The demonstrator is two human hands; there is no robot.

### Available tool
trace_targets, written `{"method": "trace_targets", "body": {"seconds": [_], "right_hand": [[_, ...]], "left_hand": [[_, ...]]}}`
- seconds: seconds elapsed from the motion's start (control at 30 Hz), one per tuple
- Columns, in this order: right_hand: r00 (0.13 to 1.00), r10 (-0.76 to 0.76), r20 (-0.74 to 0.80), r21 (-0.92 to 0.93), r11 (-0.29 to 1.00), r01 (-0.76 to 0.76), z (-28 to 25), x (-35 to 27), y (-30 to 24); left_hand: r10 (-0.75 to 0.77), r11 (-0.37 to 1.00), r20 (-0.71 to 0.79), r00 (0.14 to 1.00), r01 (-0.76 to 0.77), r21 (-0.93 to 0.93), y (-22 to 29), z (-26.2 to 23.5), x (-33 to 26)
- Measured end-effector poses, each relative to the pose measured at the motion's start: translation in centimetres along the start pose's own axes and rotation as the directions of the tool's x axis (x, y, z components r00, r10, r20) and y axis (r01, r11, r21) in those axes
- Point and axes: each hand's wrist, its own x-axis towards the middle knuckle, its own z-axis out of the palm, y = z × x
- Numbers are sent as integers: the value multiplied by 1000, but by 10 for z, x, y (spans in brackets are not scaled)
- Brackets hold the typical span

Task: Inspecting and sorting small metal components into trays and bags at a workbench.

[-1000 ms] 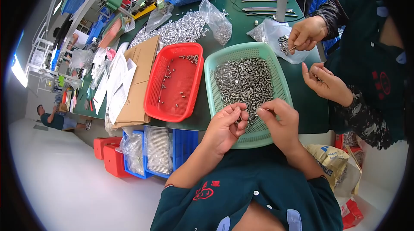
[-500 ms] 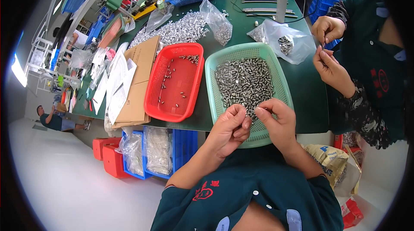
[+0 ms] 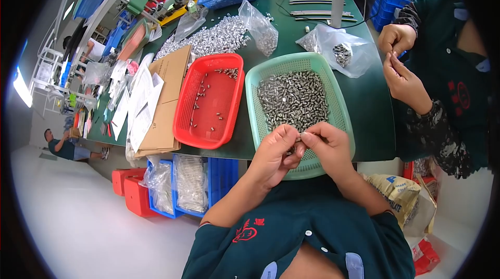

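Over the near edge of a mint-green basket (image 3: 341, 115), my two hands meet at the fingertips. My left hand (image 3: 278, 151) is closed, thumb against forefinger, with a tiny silvery metal part (image 3: 300, 136) just showing at the tips. Thumb and forefinger of my right hand (image 3: 332, 149) pinch at that same part from the other side. Most of the part is covered by fingers, so its exact kind cannot be made out. Beneath and beyond the hands, many small dark-silver metal cylinders (image 3: 291, 94) fill the basket.
Left of the green basket stands a red basket (image 3: 208, 117) with a few cylinders, then cardboard (image 3: 164, 115) and papers. Shiny parts (image 3: 208, 37) lie heaped behind, near plastic bags (image 3: 341, 52). A co-worker's hands (image 3: 401, 65) work at the right table edge.
My right hand has shifted slightly left, so its fingertips now touch those of my left hand around the small part. The co-worker's hands have drawn closer together.
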Motion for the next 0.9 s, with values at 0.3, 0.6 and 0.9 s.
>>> {"method": "trace_targets", "body": {"seconds": [0.3,0.6,0.9], "right_hand": [[920,-381,-90,-551,788,273,-19,10,-10],[927,-369,-73,-494,821,288,-14,0,-17],[898,-438,46,-442,797,411,-1,1,-12]], "left_hand": [[-7,999,-164,986,1,-39,3,-9,-2],[-51,977,-160,986,16,-213,-5,-14,2],[-30,987,-135,990,8,-158,-11,-10,0]]}}
